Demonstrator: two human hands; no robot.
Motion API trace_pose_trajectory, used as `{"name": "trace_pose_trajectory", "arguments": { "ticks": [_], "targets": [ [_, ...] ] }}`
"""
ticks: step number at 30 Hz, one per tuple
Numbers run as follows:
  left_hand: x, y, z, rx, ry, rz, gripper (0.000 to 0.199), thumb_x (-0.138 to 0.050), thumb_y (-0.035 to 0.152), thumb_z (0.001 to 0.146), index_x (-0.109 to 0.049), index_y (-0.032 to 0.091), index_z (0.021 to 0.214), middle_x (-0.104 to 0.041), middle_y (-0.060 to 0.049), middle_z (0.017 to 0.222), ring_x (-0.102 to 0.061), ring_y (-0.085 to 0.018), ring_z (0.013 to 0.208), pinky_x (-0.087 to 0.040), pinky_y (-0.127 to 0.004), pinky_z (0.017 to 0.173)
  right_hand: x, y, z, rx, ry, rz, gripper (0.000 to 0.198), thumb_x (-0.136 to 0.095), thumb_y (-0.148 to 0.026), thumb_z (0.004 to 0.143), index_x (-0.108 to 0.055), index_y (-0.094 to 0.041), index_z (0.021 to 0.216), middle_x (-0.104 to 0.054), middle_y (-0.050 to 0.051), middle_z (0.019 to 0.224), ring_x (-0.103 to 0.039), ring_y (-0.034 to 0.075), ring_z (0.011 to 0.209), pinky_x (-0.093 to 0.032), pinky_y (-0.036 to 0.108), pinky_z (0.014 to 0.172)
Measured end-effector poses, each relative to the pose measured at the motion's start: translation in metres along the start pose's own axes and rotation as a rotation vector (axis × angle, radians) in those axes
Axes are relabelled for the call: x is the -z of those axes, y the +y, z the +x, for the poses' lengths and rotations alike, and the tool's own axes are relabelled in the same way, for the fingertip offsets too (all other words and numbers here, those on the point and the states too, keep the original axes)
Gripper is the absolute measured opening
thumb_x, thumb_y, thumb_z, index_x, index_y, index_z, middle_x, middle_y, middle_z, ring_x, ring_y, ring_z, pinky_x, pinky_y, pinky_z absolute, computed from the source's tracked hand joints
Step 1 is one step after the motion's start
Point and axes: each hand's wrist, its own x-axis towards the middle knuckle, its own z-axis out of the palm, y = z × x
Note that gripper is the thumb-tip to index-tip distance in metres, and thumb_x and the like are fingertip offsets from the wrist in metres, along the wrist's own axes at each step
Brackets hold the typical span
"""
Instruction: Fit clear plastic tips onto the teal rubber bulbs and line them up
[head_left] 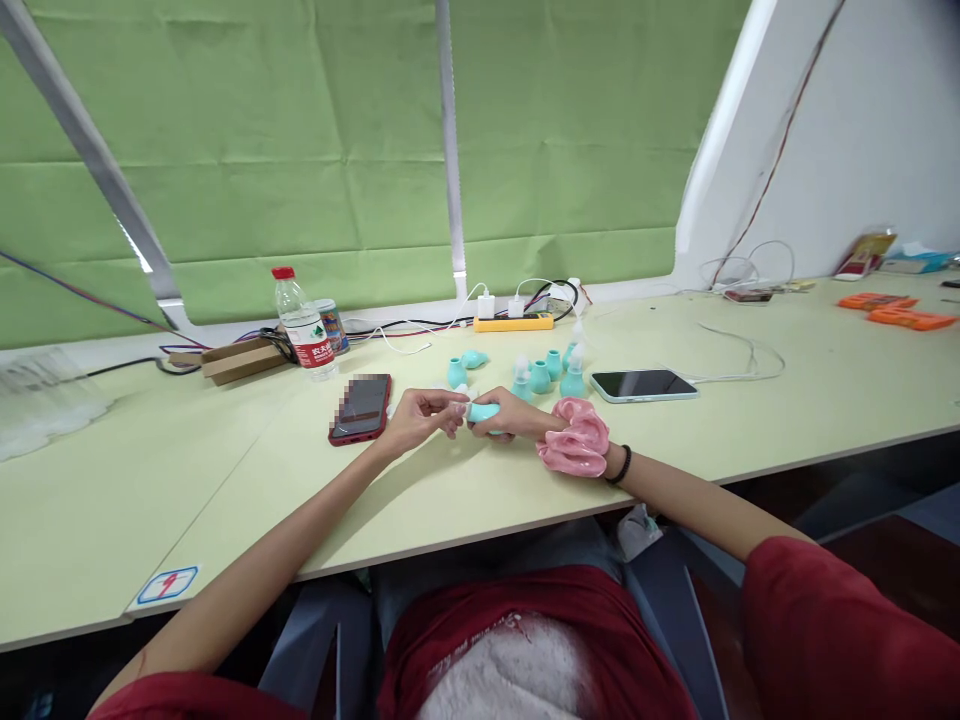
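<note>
My right hand [504, 414] is closed around a teal squeeze bulb [484, 411], its neck pointing left. With thumb and fingers pinched, my left hand [426, 418] grips a small translucent tip [459, 409] at the neck of that bulb. Whether the tip sits in the neck or only against it, I cannot tell. Just beyond my hands stand several more teal bulbs. An open-necked bulb [457, 373] is beside one lying on its side [474, 358]. Further right, a bulb [572, 380] carries a whitish translucent top, and another bulb [539, 377] has an open neck.
A red-cased phone [361, 408] lies left of my hands, a light-cased phone [643, 385] to the right. Behind are a water bottle [306, 325], a can [331, 326], a cardboard box [244, 360] and a yellow power strip [513, 323] with cables. Orange items [911, 318] lie far right.
</note>
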Motion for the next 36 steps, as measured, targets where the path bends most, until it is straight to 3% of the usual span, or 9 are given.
{"name": "trace_pose_trajectory", "arguments": {
  "ticks": [4, 7, 9, 11, 19, 25, 28, 32, 36],
  "targets": [
    [0.019, -0.002, 0.006, -0.115, 0.146, 0.090, 0.041, -0.045, 0.039, 0.075, -0.056, 0.011, 0.104, -0.060, -0.005, 0.072, -0.052, -0.011, 0.057, -0.047, -0.031, 0.060, -0.016, 0.007, 0.035, 0.028, 0.019, 0.077, 0.019, -0.058, -0.029, 0.061, -0.046, -0.014, 0.060, -0.039, -0.005, 0.045, -0.031, 0.003, 0.035, -0.022, 0.017, 0.033],
    [0.037, -0.008, 0.009, -0.216, 0.314, 0.546, 0.037, -0.047, 0.038, 0.073, -0.059, 0.014, 0.099, -0.059, -0.006, 0.073, -0.050, -0.013, 0.063, -0.044, -0.030, 0.065, -0.017, 0.014, 0.043, 0.096, 0.125, 0.082, 0.026, -0.058, -0.036, 0.062, -0.044, -0.014, 0.060, -0.039, -0.005, 0.047, -0.030, 0.002, 0.036, -0.021, 0.016, 0.033],
    [0.046, -0.015, 0.010, -0.235, 0.262, 0.904, 0.031, -0.050, 0.036, 0.070, -0.064, 0.015, 0.089, -0.059, -0.007, 0.071, -0.049, -0.017, 0.069, -0.041, -0.032, 0.069, -0.015, 0.018, 0.042, 0.119, 0.170, 0.069, 0.029, -0.058, -0.039, 0.062, -0.044, -0.014, 0.060, -0.040, -0.005, 0.049, -0.030, 0.002, 0.037, -0.022, 0.015, 0.034],
    [0.049, -0.021, 0.011, -0.236, 0.163, 1.109, 0.028, -0.050, 0.034, 0.068, -0.065, 0.015, 0.084, -0.058, -0.008, 0.072, -0.049, -0.019, 0.073, -0.039, -0.033, 0.071, -0.014, 0.022, 0.041, 0.128, 0.178, 0.095, 0.031, -0.058, -0.042, 0.062, -0.045, -0.014, 0.062, -0.040, -0.004, 0.050, -0.031, 0.002, 0.037, -0.024, 0.015, 0.034],
    [0.047, -0.026, 0.008, -0.186, -0.099, 1.325, 0.029, -0.051, 0.025, 0.062, -0.066, 0.016, 0.085, -0.058, -0.010, 0.076, -0.047, -0.025, 0.081, -0.038, -0.034, 0.069, -0.016, 0.024, 0.044, 0.168, 0.157, 0.123, 0.034, -0.054, -0.047, 0.066, -0.046, -0.014, 0.064, -0.043, -0.003, 0.053, -0.035, 0.003, 0.040, -0.024, 0.015, 0.034],
    [0.052, -0.025, 0.008, -0.187, -0.198, 1.320, 0.033, -0.044, 0.008, 0.059, -0.065, 0.015, 0.083, -0.058, -0.010, 0.082, -0.052, -0.020, 0.077, -0.041, -0.029, 0.069, -0.015, 0.024, 0.043, 0.178, 0.137, -0.005, 0.033, -0.054, -0.047, 0.066, -0.048, -0.014, 0.066, -0.044, -0.003, 0.054, -0.036, 0.004, 0.041, -0.028, 0.017, 0.038],
    [0.046, -0.020, 0.008, -0.208, -0.113, 1.233, 0.028, -0.044, 0.007, 0.060, -0.064, 0.014, 0.078, -0.058, -0.009, 0.080, -0.053, -0.018, 0.074, -0.042, -0.027, 0.065, -0.016, 0.025, 0.043, 0.202, 0.138, -0.095, 0.034, -0.054, -0.048, 0.065, -0.049, -0.014, 0.064, -0.045, -0.003, 0.053, -0.036, 0.005, 0.042, -0.029, 0.018, 0.041],
    [0.037, -0.007, 0.006, -0.248, 0.140, 0.790, 0.013, -0.052, 0.019, 0.064, -0.061, 0.014, 0.073, -0.059, -0.005, 0.075, -0.054, -0.013, 0.065, -0.045, -0.025, 0.061, -0.017, 0.026, 0.043, 0.230, 0.163, -0.195, 0.033, -0.054, -0.045, 0.065, -0.051, -0.013, 0.063, -0.046, -0.003, 0.054, -0.040, 0.007, 0.050, -0.032, 0.019, 0.049],
    [0.035, 0.002, 0.006, -0.111, 0.309, 0.258, 0.018, -0.064, 0.027, 0.058, -0.059, 0.013, 0.068, -0.061, -0.005, 0.072, -0.056, -0.014, 0.065, -0.047, -0.028, 0.064, -0.017, 0.028, 0.044, 0.250, 0.190, -0.263, 0.028, -0.054, -0.041, 0.065, -0.052, -0.013, 0.064, -0.046, -0.002, 0.058, -0.040, 0.009, 0.056, -0.033, 0.020, 0.054]
  ]
}}
